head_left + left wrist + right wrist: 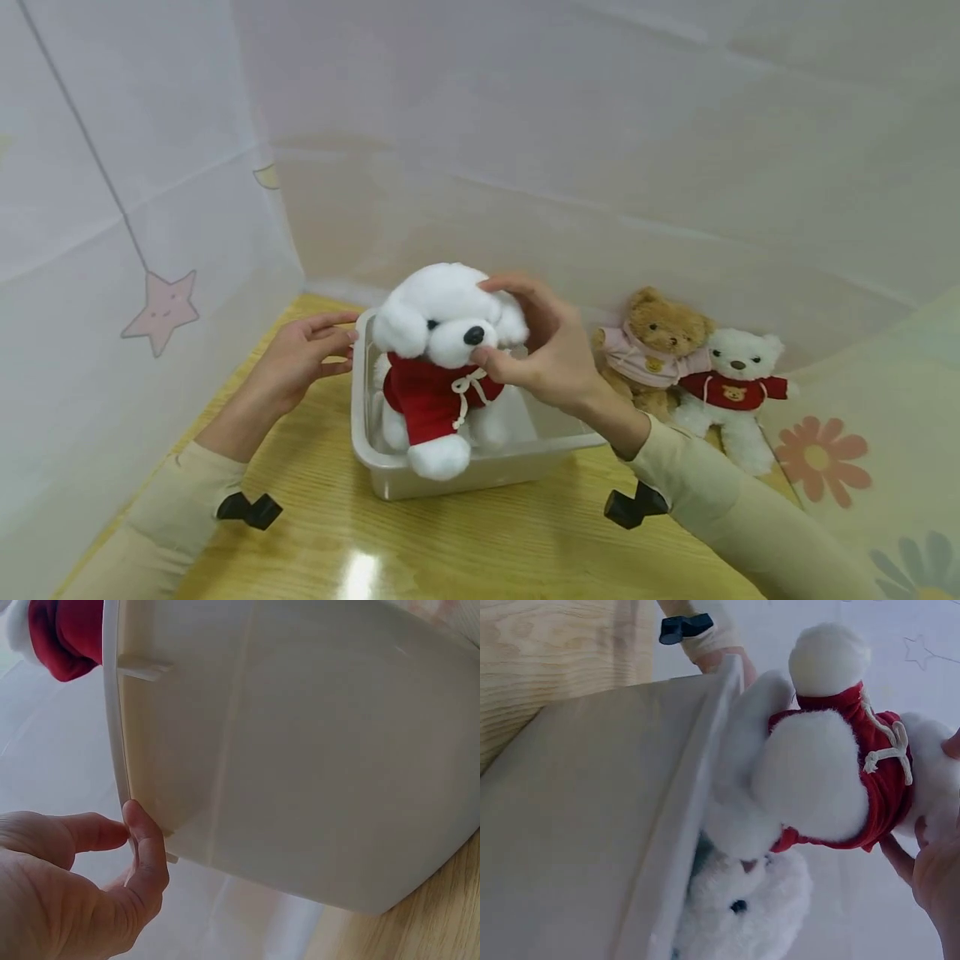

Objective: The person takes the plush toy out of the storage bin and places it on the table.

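Note:
A white plush dog (442,296) in a red hooded top with a white drawstring bow is at the left part of a light grey plastic bin (510,473). My right hand (561,357) grips the dog's head, thumb by the muzzle and fingers over the ear. One front paw overlaps the bin's near rim. With thumb and finger my left hand (97,877) pinches the bin's left rim (114,742). Low in the right wrist view, a second white plush toy (742,922) shows a dark eye beside the bin wall, under the dog.
Right of the bin, a brown teddy bear (667,325) in a pink top and a white teddy bear (742,354) in a red top sit against the fabric backdrop (525,192). The bin stands on a wooden table (450,542), with backdrop walls behind and at both sides.

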Demonstrator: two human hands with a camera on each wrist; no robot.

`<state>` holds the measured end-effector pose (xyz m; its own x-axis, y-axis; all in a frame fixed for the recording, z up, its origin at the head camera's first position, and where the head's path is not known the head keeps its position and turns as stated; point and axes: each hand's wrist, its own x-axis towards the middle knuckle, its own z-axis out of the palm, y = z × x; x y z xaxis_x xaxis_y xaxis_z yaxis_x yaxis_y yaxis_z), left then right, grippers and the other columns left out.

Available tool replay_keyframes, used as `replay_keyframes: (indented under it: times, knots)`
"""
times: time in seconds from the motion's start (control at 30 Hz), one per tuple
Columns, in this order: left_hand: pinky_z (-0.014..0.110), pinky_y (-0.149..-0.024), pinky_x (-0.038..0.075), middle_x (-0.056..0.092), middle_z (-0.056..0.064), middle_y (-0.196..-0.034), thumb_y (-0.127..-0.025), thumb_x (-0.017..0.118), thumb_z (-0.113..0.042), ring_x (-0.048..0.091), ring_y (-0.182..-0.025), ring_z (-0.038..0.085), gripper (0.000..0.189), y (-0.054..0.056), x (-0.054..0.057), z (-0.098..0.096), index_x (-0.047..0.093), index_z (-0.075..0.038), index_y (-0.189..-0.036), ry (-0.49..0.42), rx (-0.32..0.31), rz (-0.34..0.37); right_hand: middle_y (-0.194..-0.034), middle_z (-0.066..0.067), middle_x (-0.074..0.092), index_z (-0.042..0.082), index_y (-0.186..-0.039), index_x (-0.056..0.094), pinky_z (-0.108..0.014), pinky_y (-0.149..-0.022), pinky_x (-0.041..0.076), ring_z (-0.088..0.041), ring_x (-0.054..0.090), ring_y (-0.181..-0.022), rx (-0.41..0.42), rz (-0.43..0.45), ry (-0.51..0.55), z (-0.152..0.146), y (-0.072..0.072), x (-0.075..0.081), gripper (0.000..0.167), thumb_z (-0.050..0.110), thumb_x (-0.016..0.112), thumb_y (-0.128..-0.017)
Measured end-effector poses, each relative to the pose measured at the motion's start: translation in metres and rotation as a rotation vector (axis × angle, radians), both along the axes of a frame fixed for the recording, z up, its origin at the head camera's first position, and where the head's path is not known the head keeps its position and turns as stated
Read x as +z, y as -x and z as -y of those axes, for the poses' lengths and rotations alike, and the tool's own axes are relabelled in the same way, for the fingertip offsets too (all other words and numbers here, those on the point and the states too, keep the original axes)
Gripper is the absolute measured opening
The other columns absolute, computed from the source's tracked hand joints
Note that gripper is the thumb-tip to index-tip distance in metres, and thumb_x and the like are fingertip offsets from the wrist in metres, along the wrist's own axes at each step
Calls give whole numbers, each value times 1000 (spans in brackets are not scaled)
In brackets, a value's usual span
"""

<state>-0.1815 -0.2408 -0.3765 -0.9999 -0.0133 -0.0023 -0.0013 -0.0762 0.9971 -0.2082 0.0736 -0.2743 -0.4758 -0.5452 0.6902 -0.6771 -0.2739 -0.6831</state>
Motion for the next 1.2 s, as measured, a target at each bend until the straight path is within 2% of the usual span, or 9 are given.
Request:
replay_keyframes:
  times: [0.27, 0.47, 0.57, 0.67, 0.73, 0.83, 0.9, 1.07, 1.2]
  knots:
    - [31, -83, 58, 72, -1, -97, -102, 67, -19, 63, -87, 15, 52, 1, 0, 10, 49, 3, -146, 14, -4, -15, -127, -26, 56, -10, -125, 56, -35, -75, 58, -37, 58, -102, -40, 40, 109, -23, 1, 13, 54, -3, 80, -78]
    - [31, -83, 58, 67, 2, -110, -102, 68, -23, 63, -91, 17, 54, -2, 2, 26, 49, 4, -145, 35, 25, -14, -119, -25, 61, -9, -125, 60, -31, -67, 58, -32, 62, -92, -128, 25, 242, -45, 1, 21, 52, -1, 83, -80]
    - [30, -84, 57, 63, 4, -119, -102, 68, -25, 63, -95, 18, 55, -4, 2, 38, 49, 3, -145, 57, 38, -8, -118, -26, 61, -12, -125, 59, -30, -66, 58, -31, 62, -90, -151, 37, 340, -60, 1, 27, 54, -8, 82, -76]
    - [28, -82, 57, 61, 4, -123, -102, 68, -26, 63, -96, 18, 54, -6, 2, 49, 50, 3, -144, 54, 55, -7, -120, -27, 59, -15, -123, 57, -32, -67, 58, -34, 60, -94, -178, 44, 446, -77, 4, 29, 55, -21, 75, -71]
    - [27, -80, 57, 61, 2, -123, -102, 67, -26, 63, -95, 18, 53, -8, 2, 56, 51, 2, -144, 55, 66, -7, -121, -27, 58, -16, -122, 56, -33, -71, 58, -37, 58, -99, -235, 41, 491, -90, 7, 27, 57, -26, 70, -68]
    - [26, -79, 57, 63, -1, -121, -102, 68, -26, 63, -94, 18, 54, -10, 3, 66, 51, 1, -145, 44, 85, -5, -123, -28, 57, -16, -120, 56, -32, -71, 57, -39, 55, -103, -354, 17, 498, -107, 16, 17, 56, -28, 66, -67]
    - [25, -78, 57, 64, -3, -119, -101, 68, -26, 63, -93, 17, 54, -12, 5, 72, 51, 1, -145, 44, 101, 0, -124, -29, 56, -16, -121, 57, -31, -72, 57, -39, 55, -104, -431, -10, 457, -117, 25, 5, 54, -26, 68, -69]
    - [24, -77, 57, 65, -6, -117, -100, 70, -25, 64, -92, 14, 56, -18, 9, 81, 51, 1, -145, 26, 130, 14, -125, -27, 53, -17, -121, 56, -27, -75, 56, -33, 59, -101, -535, -70, 318, -126, 50, -40, 49, -22, 71, -74]
    - [24, -77, 57, 66, -6, -116, -100, 70, -25, 65, -92, 14, 54, -23, 10, 82, 53, 1, -144, 1, 135, 19, -128, -23, 51, -16, -125, 56, -25, -75, 56, -28, 59, -101, -568, 27, 257, -128, 65, -77, 49, -21, 71, -79]
